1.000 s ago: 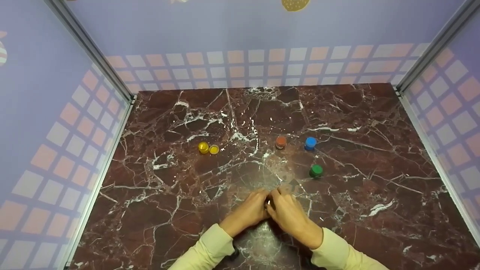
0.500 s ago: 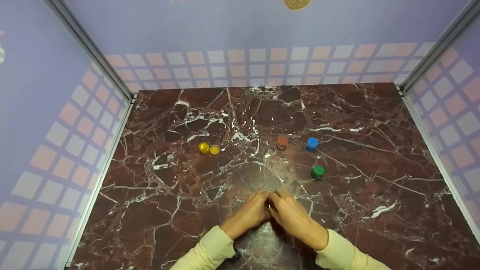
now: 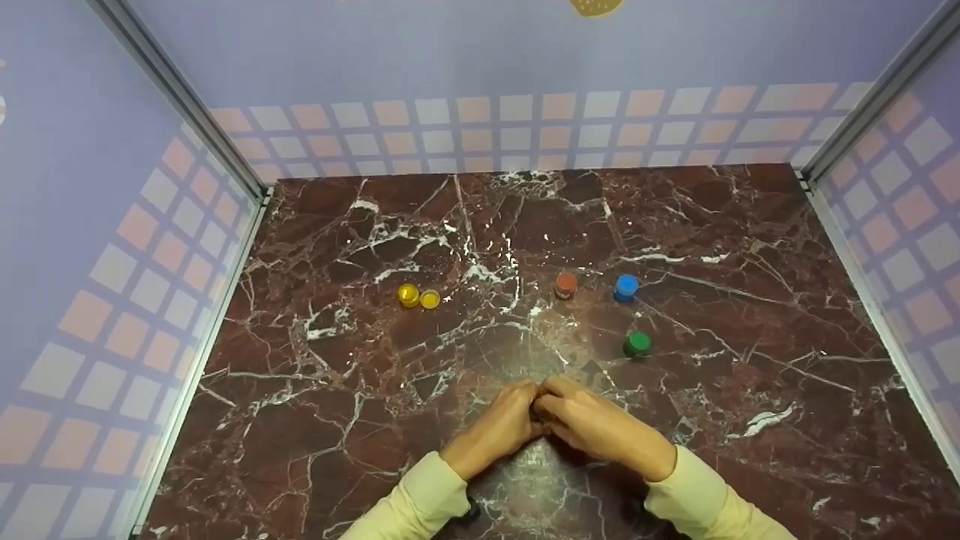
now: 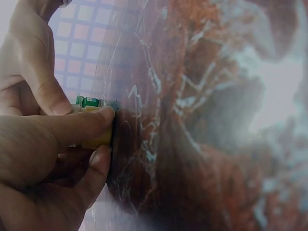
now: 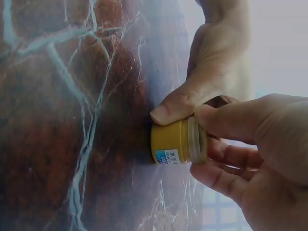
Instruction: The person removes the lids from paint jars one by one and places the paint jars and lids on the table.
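A small ochre-yellow paint jar (image 5: 169, 140) with a printed label stands close to the tabletop, between both hands. My left hand (image 3: 499, 426) grips its body, thumb on one side and fingertips on the other in the left wrist view. My right hand (image 3: 592, 424) pinches the jar's pale, see-through lid (image 5: 195, 138) between thumb and fingers. From the head view the hands meet and hide the jar. Beyond the right hand stands a green-capped paint jar (image 3: 637, 343).
Farther back are an orange-brown paint jar (image 3: 565, 285) and a blue one (image 3: 625, 288). A yellow jar (image 3: 408, 295) sits to the left with a small round yellow lid (image 3: 430, 300) beside it. Patterned panels (image 3: 517, 127) border the marbled table (image 3: 337, 420).
My right wrist and sleeve have swung to the right, and the right fingers now cover more of the gap between the hands. The left hand has stayed in place.
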A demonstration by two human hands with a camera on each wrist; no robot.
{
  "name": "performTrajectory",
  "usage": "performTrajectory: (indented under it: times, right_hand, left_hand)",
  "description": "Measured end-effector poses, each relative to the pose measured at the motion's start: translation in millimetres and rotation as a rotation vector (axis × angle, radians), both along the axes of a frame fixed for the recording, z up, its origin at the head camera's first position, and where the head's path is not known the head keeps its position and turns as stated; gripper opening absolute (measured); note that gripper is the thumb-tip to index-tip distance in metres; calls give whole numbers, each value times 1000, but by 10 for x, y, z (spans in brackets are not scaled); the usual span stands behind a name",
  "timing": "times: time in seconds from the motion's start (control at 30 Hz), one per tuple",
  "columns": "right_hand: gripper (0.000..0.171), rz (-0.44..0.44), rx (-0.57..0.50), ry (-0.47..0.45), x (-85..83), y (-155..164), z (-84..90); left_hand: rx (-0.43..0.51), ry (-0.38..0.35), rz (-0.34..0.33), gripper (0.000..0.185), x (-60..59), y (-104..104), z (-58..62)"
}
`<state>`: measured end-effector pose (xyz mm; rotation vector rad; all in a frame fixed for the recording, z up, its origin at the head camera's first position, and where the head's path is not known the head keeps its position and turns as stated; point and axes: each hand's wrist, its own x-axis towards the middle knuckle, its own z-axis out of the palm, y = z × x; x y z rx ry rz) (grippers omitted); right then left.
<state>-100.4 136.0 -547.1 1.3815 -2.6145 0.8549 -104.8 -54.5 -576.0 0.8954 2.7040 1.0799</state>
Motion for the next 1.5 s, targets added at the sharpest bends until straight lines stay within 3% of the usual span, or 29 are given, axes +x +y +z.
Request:
performTrajectory:
  times: [0.37,0.53,0.67,0.8,0.9,0.97,1.17,1.5]
  right_hand:
    - [24,71,3,124,13,8,-20]
    - [18,44,-61,21,1,65,-45]
    - [15,-72,-147,-89,11,91,-27]
    - [15,-357,-216,-129,33,29,15]
    - [16,-557,-169,-139,76,-48,40]
    - [17,-622,-110,-137,114,-100,50]
    - [23,-623,-34,-73,201,-248,56]
    - [26,-578,54,18,291,-361,28]
  left_hand:
    - [-4,-40,12,30,-8,-2,-1]
    - [15,-62,11,30,-3,-7,-14]
    - [21,-61,8,30,3,-13,-30]
    - [31,-44,14,31,7,-8,-29]
    - [22,-36,22,33,14,1,-14]
    - [16,-37,22,32,18,5,-1]
    - [-5,-37,27,27,15,7,4]
    - [-28,28,20,20,31,16,-2]
